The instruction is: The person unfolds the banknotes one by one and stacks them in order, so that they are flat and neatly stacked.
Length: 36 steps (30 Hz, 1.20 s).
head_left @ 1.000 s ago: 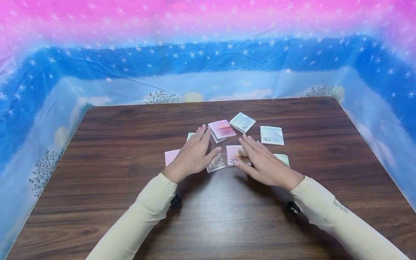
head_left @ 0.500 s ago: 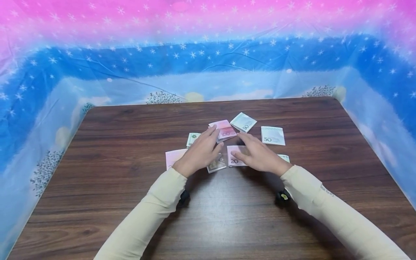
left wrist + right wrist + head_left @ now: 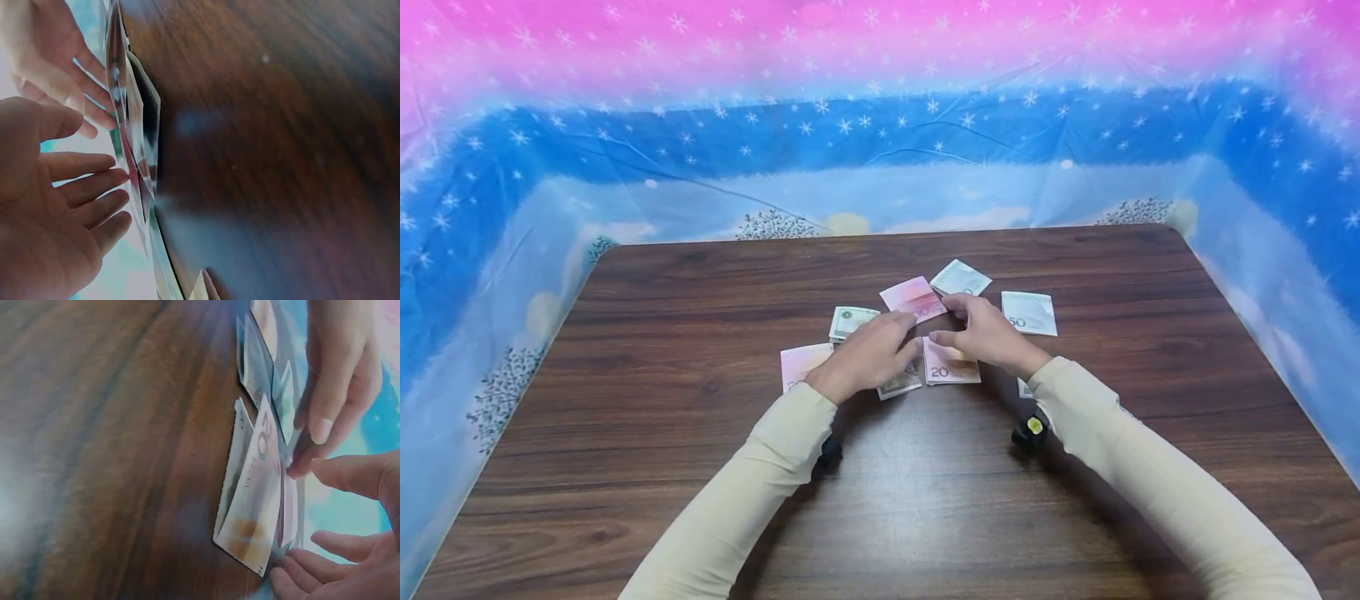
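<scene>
Both hands over the folded banknotes, mid-frame in the head view. Left hand point(image 3: 867, 354): fingers slightly bent and spaced, fingertips at the near edge of the pink note point(image 3: 910, 293), just above centre. Right hand point(image 3: 988, 335): thumb and fingers apart, fingertips by that note's right corner. We see no pinch by either; whether the fingertips bear on paper we cannot tell.

Risks, as we judge them. In the right wrist view the note marked 20 point(image 3: 253, 500) gapes at its fold; a finger catching the upper leaf could flip or unfold it. The brown note point(image 3: 901, 383), partly under the left hand, could be dragged by a low palm. Pulling the pink note rightward might shove the green note point(image 3: 958, 275), close by its upper right corner. The black wrist camera point(image 3: 1030, 429) hangs near a mostly hidden note point(image 3: 1024, 388) right of centre; a low sweep could snag it.

Containers: we make out none. The notes lie directly on the tabletop point(image 3: 910, 500), the note marked 50 point(image 3: 1030, 315) farthest right.
</scene>
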{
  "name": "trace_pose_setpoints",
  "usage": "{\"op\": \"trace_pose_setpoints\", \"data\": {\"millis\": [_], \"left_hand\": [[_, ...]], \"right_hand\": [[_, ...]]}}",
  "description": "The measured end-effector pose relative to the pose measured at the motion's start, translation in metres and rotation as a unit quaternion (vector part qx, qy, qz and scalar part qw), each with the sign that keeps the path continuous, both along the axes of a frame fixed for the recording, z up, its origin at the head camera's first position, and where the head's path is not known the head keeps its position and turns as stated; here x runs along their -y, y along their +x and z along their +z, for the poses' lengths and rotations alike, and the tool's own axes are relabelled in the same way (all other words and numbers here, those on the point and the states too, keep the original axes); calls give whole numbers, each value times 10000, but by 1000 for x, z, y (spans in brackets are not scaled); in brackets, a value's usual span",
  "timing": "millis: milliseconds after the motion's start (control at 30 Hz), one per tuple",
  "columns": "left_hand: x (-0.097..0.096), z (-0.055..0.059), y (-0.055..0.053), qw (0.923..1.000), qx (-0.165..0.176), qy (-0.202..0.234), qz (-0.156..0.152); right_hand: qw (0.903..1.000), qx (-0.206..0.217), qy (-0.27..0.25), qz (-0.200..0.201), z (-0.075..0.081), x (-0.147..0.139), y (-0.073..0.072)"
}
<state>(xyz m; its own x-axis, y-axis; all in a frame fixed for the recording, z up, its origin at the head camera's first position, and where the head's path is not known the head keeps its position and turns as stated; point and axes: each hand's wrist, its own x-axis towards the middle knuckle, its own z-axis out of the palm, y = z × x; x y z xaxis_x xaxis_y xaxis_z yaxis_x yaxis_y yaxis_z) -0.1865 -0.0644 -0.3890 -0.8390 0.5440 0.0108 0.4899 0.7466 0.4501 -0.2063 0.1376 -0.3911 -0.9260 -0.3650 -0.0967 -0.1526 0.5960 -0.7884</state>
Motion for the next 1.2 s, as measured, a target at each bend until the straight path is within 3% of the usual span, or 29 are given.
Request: {"op": "trace_pose_setpoints", "data": {"millis": [233, 533, 700, 1000, 1067, 1200], "left_hand": [[-2, -1, 0, 9997, 22, -253, -5], [-4, 3, 1, 9987, 90, -482, 145], [-4, 3, 1, 9979, 120, -604, 202], [-6, 2, 2, 9973, 84, -708, 195], [-6, 2, 1, 9974, 92, -690, 203], [-5, 3, 2, 9975, 126, -665, 198]], "right_hand": [[9886, 1019, -783, -782, -1, 5, -14], [9639, 1680, -1330, -1579, 1, 11, -24], [9533, 1836, -1584, -1799, 3, 14, -28], [9221, 1993, -2383, -2306, 1, 21, -32], [9194, 1961, -2445, -2379, 0, 22, -33], [9228, 1869, -2331, -2433, -1, 23, -36]]}}
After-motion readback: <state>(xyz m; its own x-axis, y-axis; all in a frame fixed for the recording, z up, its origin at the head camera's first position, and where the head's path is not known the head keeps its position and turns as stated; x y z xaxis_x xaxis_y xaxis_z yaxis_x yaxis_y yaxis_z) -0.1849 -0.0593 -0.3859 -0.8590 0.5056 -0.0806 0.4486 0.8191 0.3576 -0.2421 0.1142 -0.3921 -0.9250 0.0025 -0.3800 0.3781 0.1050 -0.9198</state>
